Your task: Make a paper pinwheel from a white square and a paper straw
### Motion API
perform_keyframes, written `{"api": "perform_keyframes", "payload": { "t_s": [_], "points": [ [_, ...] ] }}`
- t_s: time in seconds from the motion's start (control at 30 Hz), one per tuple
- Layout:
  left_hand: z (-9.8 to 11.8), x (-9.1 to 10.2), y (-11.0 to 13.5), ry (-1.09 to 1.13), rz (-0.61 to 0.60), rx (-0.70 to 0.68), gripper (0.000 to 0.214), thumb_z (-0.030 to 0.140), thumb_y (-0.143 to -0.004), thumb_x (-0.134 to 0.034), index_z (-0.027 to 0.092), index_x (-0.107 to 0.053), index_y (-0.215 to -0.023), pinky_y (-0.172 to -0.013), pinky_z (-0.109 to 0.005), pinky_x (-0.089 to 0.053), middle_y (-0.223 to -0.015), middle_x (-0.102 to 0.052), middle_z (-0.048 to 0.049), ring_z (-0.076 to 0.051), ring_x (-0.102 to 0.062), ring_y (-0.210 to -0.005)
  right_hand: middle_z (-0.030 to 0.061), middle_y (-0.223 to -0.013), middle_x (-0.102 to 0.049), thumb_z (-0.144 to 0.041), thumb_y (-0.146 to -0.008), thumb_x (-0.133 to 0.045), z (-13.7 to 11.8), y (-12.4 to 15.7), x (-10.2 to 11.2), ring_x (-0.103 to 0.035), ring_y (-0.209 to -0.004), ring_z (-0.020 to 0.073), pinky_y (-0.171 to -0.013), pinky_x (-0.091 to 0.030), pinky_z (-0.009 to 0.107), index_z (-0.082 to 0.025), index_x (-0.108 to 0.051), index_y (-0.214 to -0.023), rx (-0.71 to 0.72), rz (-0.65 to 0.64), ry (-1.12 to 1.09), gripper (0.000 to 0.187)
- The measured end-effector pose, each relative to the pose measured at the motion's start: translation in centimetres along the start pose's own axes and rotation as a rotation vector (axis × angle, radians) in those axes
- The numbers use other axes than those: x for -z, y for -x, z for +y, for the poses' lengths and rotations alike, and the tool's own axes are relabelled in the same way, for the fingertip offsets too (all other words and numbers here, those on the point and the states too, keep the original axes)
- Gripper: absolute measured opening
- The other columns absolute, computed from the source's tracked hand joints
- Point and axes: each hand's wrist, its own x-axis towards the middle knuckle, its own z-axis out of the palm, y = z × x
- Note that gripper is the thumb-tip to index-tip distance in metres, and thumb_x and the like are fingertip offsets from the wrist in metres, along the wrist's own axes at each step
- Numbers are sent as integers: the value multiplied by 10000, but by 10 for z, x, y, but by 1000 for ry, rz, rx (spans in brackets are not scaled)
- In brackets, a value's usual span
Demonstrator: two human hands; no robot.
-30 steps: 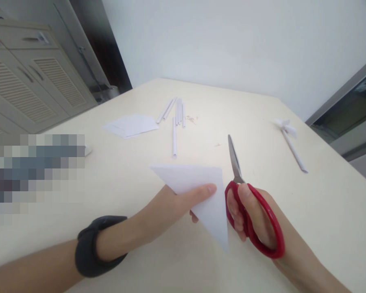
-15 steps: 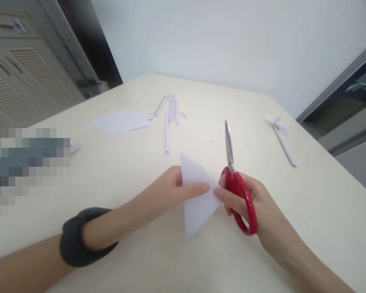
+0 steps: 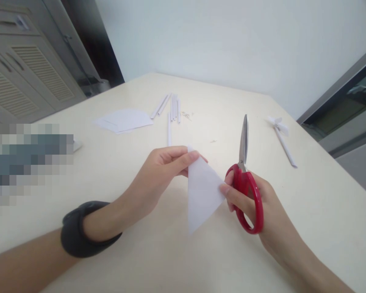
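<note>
A white sheet of paper [image 3: 203,195], folded into a triangle, is held up between both hands above the table. My left hand [image 3: 167,167] pinches its top corner between thumb and fingers. At the right corner, the thumb and a finger of my right hand [image 3: 256,199] grip the paper too. That same hand carries red-handled scissors [image 3: 245,183], whose metal blades are closed and point up and away from me. The tips of the scissors stay apart from the paper. Part of my left fingers is hidden behind the sheet.
Flat white paper pieces [image 3: 125,120] lie at the back left of the cream table [image 3: 134,268]. Several rolled paper tubes [image 3: 173,108] and thin pins or wires [image 3: 186,115] sit at the back middle. A paper pinwheel [image 3: 283,142] rests at the right.
My left hand has slid from the middle of the folded paper to its top corner. The scissors and my right hand have shifted slightly right, with the blades more upright.
</note>
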Motion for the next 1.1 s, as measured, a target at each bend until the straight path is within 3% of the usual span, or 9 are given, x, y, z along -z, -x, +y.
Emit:
{"api": "perform_keyframes", "payload": {
  "t_s": [0.27, 0.43, 0.73, 0.9, 1.0, 1.1],
  "points": [
    [3, 2, 6, -110, 82, -151, 262, 329, -868, -516, 187, -714, -772, -635, -220, -465, -770, -686, -20, -139, -594, -715, -45, -582, -459, -293, -809, -581, 1, 0, -2, -428, -545, 102, -491, -328, 214, -201, -490, -714, 11, 2, 14, 160],
    [2, 3, 4, -120, 67, -193, 265, 320, -881, -503, 200, -710, -767, -657, -214, -457, -778, -679, -12, -133, -584, -736, -47, -566, -456, -287, -807, -587, 3, 1, -3, -408, -530, 93, -481, -316, 205, -198, -493, -704, 7, 5, 22, 166],
    [4, 3, 3, -96, -17, -133, 333, 337, -925, -394, 213, -693, -845, -729, -235, -461, -874, -678, -17, -155, -589, -841, -46, -557, -467, -303, -813, -586, 11, -3, -1, -436, -526, 98, -476, -340, 203, -201, -492, -702, 0, 14, 2, 178],
    [8, 2, 3, -126, -129, -43, 202, 335, -876, -503, 205, -656, -854, -689, -216, -447, -814, -662, 9, -133, -578, -762, -50, -551, -471, -357, -802, -599, 17, -7, 1, -453, -507, 88, -465, -353, 192, -195, -491, -695, 42, 33, -69, 222],
    [11, 6, -3, -153, -151, -3, 207, 345, -864, -518, 192, -646, -812, -673, -207, -426, -778, -643, 14, -123, -567, -740, -48, -572, -480, -345, -735, -674, 10, -11, 5, -450, -503, 81, -468, -365, 194, -182, -515, -677, 26, -59, -43, 234],
    [13, 10, -10, -215, -304, 146, 208, 365, -846, -525, 201, -631, -917, -580, -219, -399, -730, -601, 14, -123, -538, -655, -37, -644, -513, -361, -703, -702, 3, -15, 11, -454, -517, 74, -464, -365, 190, -176, -568, -719, 64, -69, -24, 229]
  ]
}}
